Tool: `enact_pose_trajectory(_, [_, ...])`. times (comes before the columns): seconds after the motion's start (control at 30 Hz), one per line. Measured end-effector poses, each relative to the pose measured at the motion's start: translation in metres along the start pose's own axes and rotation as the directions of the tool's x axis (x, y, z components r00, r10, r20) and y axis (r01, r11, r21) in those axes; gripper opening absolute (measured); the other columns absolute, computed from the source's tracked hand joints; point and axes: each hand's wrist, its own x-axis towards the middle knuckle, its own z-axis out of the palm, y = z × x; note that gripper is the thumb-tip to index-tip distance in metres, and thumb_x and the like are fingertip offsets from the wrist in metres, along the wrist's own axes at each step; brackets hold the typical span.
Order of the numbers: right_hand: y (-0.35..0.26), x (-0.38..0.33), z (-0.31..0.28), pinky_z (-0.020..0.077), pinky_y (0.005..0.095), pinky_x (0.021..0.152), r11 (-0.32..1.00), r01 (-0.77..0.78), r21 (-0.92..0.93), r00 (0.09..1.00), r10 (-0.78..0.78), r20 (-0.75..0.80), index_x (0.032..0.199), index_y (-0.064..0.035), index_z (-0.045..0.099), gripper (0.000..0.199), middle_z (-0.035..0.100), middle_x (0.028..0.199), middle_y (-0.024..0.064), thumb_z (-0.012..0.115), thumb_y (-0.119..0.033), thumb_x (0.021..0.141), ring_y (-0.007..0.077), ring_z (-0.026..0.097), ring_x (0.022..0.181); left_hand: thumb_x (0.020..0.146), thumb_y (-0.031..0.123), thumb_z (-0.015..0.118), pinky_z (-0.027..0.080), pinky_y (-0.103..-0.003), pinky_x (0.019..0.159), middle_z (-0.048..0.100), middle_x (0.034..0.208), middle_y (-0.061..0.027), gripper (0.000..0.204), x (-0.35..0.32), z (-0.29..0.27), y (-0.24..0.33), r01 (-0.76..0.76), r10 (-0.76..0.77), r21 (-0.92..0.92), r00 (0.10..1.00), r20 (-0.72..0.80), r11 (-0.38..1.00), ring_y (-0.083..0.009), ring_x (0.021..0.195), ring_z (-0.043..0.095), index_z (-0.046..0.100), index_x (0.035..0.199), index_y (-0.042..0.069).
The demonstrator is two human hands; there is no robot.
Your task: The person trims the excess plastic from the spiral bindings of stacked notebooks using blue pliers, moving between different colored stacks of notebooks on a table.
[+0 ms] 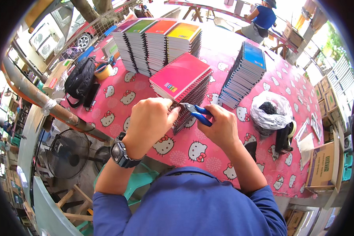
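A stack of spiral-bound notebooks stands in front of me, topped by a pink spiral notebook (183, 74). My left hand (151, 118) wears a watch and is closed at that stack's near corner, thumb and fingertips on the coil edge. Blue-handled cutting pliers (202, 111) are gripped in my right hand (220, 124). Their metal jaws point left and meet the end of the coil beside my left thumb. Whether the jaws hold the wire is too small to tell.
Tall notebook stacks, including a yellow-covered one (183, 31), stand behind. A blue-covered stack (244, 70) leans at right, near a plastic bag (270, 110) and tape dispenser (284, 137). A black bag (80, 80) lies left; a fan (69, 153) stands below. Another person (262, 19) sits beyond.
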Motion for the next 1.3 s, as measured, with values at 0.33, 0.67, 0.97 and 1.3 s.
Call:
enact_pose_trajectory(0.33, [0.000, 0.001, 0.008, 0.0490, 0.0364, 0.065, 0.964, 0.230, -0.134, 0.951, -0.252, -0.180, 0.097, -0.0041, 0.062, 0.036, 0.063, 0.084, 0.0097, 0.072, -0.017, 0.064, 0.0250, 0.062, 0.072, 0.076, 0.011, 0.071, 0.044, -0.026, 0.049, 0.066, 0.068, -0.0132, 0.018, -0.007, 0.007, -0.008, 0.098, -0.101, -0.294, 0.995, 0.007, 0.951, -0.0107, 0.050, 0.056, 0.069, 0.089, -0.002])
enact_pose_trajectory(0.67, [0.009, 0.003, 0.011, 0.0494, 0.0376, 0.068, 0.933, 0.301, -0.198, 0.883, -0.351, -0.311, 0.095, -0.0048, 0.063, 0.035, 0.063, 0.081, 0.0085, 0.073, -0.019, 0.064, 0.0255, 0.061, 0.069, 0.077, 0.015, 0.071, 0.047, -0.028, 0.052, 0.067, 0.071, -0.0149, 0.020, -0.007, 0.007, -0.007, 0.105, -0.114, -0.300, 0.993, -0.010, 0.948, -0.0160, 0.053, 0.060, 0.069, 0.088, -0.001])
enact_pose_trajectory(0.97, [0.010, -0.006, 0.010, 0.0480, 0.0379, 0.076, 0.998, -0.061, 0.030, 0.997, 0.060, 0.041, 0.096, -0.0053, 0.064, 0.035, 0.064, 0.091, 0.0104, 0.072, -0.019, 0.065, 0.0272, 0.061, 0.087, 0.076, 0.015, 0.069, 0.050, -0.032, 0.056, 0.067, 0.071, -0.0140, 0.018, -0.008, 0.010, -0.009, 0.119, -0.143, -0.364, 0.989, -0.039, 0.924, -0.0254, 0.058, 0.065, 0.070, 0.090, 0.002])
enact_pose_trajectory(1.3, [0.013, -0.004, 0.018, 0.0474, 0.0388, 0.075, 0.983, 0.157, -0.093, 0.983, -0.165, -0.085, 0.097, -0.0048, 0.063, 0.037, 0.064, 0.088, 0.0102, 0.072, -0.019, 0.064, 0.0267, 0.062, 0.082, 0.077, 0.015, 0.070, 0.049, -0.029, 0.056, 0.067, 0.072, -0.0147, 0.021, -0.006, 0.012, -0.004, 0.170, -0.160, -0.241, 0.985, 0.061, 0.956, -0.0200, 0.058, 0.064, 0.069, 0.092, 0.000])
